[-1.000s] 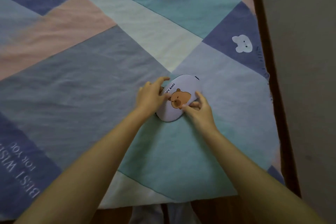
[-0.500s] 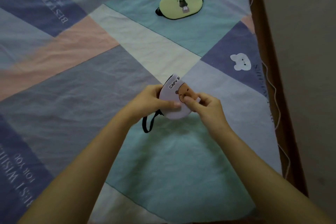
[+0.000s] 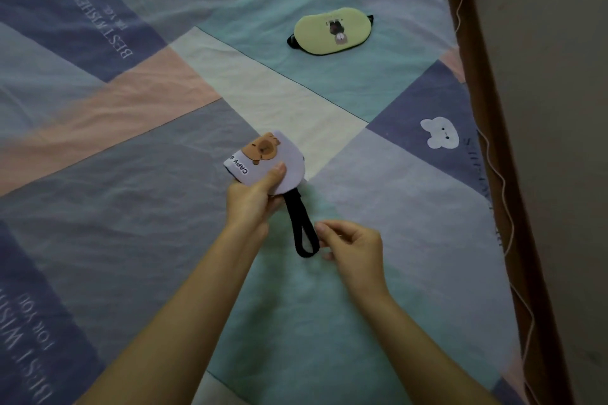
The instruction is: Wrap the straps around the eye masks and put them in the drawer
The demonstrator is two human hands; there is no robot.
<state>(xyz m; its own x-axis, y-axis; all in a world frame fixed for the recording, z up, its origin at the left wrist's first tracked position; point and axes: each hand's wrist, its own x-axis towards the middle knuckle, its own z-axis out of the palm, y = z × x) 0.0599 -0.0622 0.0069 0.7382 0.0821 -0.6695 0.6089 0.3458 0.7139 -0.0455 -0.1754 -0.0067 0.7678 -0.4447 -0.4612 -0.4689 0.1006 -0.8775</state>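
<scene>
My left hand (image 3: 255,199) pinches a lilac eye mask (image 3: 263,161) with a brown capybara print, folded in half and lifted above the bed. Its black strap (image 3: 302,227) hangs down from the mask as a loop. My right hand (image 3: 353,248) sits beside the bottom of that loop, fingers curled and pinched at the strap's lower edge. A second, yellow-green eye mask (image 3: 332,30) lies flat on the bedsheet farther away, with black strap ends showing at both sides. No drawer is in view.
A patchwork bedsheet (image 3: 131,174) in blue, teal, pink and white covers the bed. Along the right runs the brown wooden bed edge (image 3: 513,174) with a thin white cable (image 3: 500,181) on it, then a plain wall.
The lilac mask went from flat on the bed to folded and lifted. My right hand let go of the mask and dropped to the hanging strap loop. The view tilted forward.
</scene>
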